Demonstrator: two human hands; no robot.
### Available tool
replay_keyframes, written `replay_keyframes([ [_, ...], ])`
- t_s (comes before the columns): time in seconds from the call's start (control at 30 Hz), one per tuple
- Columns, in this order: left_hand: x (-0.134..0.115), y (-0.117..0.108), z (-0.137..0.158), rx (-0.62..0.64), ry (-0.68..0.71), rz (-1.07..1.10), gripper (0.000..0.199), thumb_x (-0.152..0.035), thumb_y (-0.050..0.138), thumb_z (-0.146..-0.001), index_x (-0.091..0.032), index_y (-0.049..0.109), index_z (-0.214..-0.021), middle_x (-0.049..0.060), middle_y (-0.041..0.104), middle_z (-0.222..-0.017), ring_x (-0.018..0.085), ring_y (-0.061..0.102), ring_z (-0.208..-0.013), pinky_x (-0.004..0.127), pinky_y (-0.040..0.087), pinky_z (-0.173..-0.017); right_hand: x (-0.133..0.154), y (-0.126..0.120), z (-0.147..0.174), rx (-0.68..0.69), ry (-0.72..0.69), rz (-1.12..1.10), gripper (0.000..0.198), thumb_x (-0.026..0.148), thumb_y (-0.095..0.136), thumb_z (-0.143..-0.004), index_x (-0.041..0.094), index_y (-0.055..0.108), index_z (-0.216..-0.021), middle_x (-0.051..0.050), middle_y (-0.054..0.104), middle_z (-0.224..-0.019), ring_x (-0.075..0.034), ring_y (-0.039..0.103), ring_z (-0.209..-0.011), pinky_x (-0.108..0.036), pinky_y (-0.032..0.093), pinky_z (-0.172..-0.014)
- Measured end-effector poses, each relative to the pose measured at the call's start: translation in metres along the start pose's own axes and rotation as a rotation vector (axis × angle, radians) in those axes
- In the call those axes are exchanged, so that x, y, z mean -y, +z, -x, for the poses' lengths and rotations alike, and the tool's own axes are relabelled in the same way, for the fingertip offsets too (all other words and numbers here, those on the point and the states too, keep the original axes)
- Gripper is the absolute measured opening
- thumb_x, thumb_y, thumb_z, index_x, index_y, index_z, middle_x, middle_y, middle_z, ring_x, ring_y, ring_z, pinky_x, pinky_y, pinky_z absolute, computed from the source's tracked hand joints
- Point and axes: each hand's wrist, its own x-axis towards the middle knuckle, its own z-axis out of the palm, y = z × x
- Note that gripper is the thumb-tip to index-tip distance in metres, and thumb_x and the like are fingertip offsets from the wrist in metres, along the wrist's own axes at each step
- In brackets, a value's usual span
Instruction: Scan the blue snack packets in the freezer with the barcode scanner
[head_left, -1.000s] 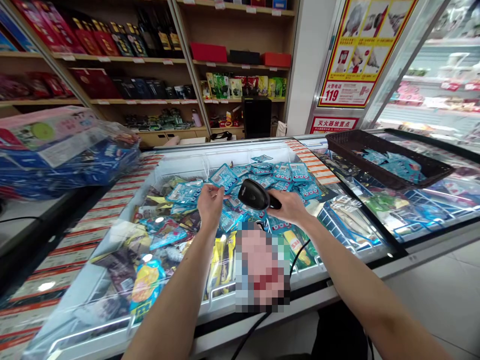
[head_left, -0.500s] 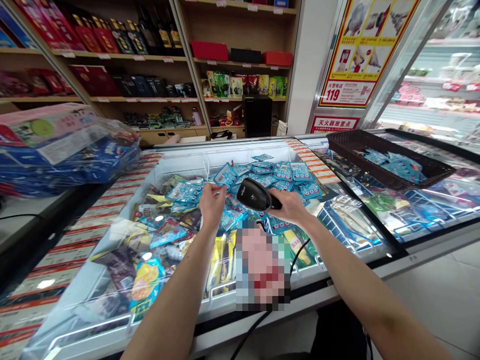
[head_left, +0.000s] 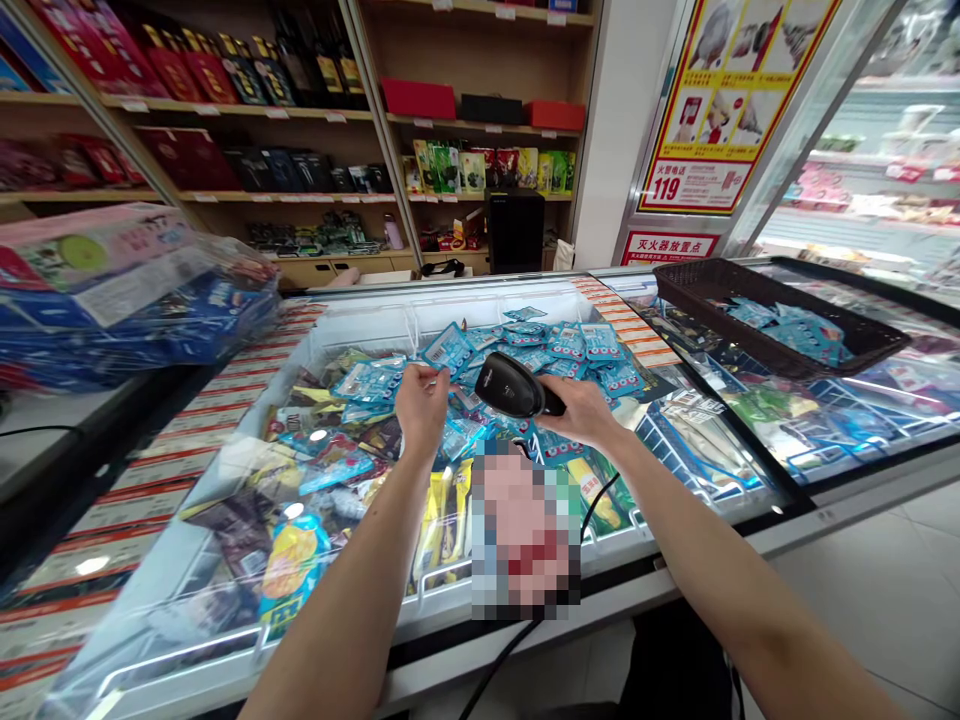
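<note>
My right hand grips a black handheld barcode scanner by its handle, its head tilted toward the left. Pinched at the lower edge by my left hand is a small blue packet, raised with a pale label patch facing me. The scanner's head is just right of that packet, apart from it. Under both hands, a heap of similar blue packets is spread over the glass top of a chest freezer. A black cable runs below my right hand.
A brown woven basket with more blue packets stands on the right. Plastic-wrapped boxes sit at the left. Frozen goods show through the glass. Shelves line the back, beside a red and yellow poster.
My left hand and its packet have shifted very slightly left. The scanner and my right hand stay nearly where they were.
</note>
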Motion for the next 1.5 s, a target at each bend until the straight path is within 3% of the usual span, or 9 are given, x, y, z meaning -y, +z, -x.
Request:
replay_keyframes([
  [0.23,-0.001,-0.018,-0.008,-0.231,-0.018,-0.186,0.031,-0.045,0.047,-0.080,-0.019,0.049,-0.094,0.002,0.062,-0.079,0.015,0.061,-0.065,0.029,0.046,-0.061,-0.004,-0.003,-0.002,0.032,0.094,0.053,0.039,0.039,0.060,-0.076,0.023,0.055,-0.111,-0.002,0.068,-0.092,-0.020,0.063,-0.083,-0.027,0.042,-0.068],
  [0.4,0.003,-0.038,-0.017,-0.310,0.052,-0.397,0.032,-0.044,0.047,-0.082,-0.019,0.052,-0.100,0.002,0.064,-0.078,0.018,0.058,-0.069,0.032,0.044,-0.066,-0.006,-0.002,-0.002,0.027,0.128,0.066,0.040,0.038,0.061,-0.075,0.023,0.055,-0.111,-0.003,0.068,-0.094,-0.021,0.063,-0.084,-0.027,0.043,-0.069],
  [0.57,0.006,-0.055,-0.017,-0.262,0.073,-0.619,0.033,-0.038,0.044,-0.085,-0.018,0.052,-0.109,0.004,0.063,-0.080,0.021,0.056,-0.075,0.037,0.041,-0.072,-0.006,-0.002,-0.002,0.030,0.119,0.070,0.038,0.036,0.061,-0.075,0.024,0.055,-0.111,-0.003,0.068,-0.092,-0.020,0.063,-0.082,-0.028,0.043,-0.069],
  [0.7,-0.003,-0.054,-0.009,-0.298,0.157,-0.768,0.037,-0.043,0.044,-0.083,-0.019,0.057,-0.109,0.013,0.057,-0.112,0.032,0.047,-0.107,0.048,0.034,-0.089,-0.006,-0.003,-0.002,0.037,0.122,0.079,0.038,0.038,0.060,-0.076,0.023,0.056,-0.111,-0.003,0.068,-0.091,-0.020,0.063,-0.083,-0.028,0.043,-0.069],
  [0.83,-0.009,-0.044,-0.003,-0.041,0.338,-0.785,0.041,-0.047,0.045,-0.082,-0.026,0.055,-0.116,0.009,0.046,-0.132,0.030,0.038,-0.122,0.049,0.021,-0.102,-0.006,-0.003,-0.002,0.049,0.133,0.080,0.039,0.038,0.060,-0.076,0.023,0.056,-0.111,-0.003,0.068,-0.092,-0.021,0.063,-0.084,-0.028,0.043,-0.070],
  [0.97,0.001,-0.037,-0.001,0.128,0.404,-0.808,0.041,-0.049,0.046,-0.081,-0.028,0.058,-0.114,0.008,0.049,-0.131,0.029,0.032,-0.129,0.050,0.013,-0.107,-0.006,-0.003,-0.002,0.038,0.147,0.083,0.038,0.038,0.060,-0.076,0.023,0.056,-0.111,-0.003,0.068,-0.092,-0.021,0.063,-0.084,-0.028,0.044,-0.070],
  [1.5,0.021,-0.043,-0.007,-0.012,0.294,-0.932,0.035,-0.030,0.039,-0.082,-0.025,0.058,-0.112,0.011,0.054,-0.125,0.028,0.036,-0.126,0.056,0.014,-0.105,-0.010,-0.003,-0.002,0.019,0.161,0.119,0.039,0.038,0.057,-0.077,0.023,0.056,-0.113,-0.005,0.069,-0.094,-0.021,0.064,-0.083,-0.029,0.045,-0.071],
])
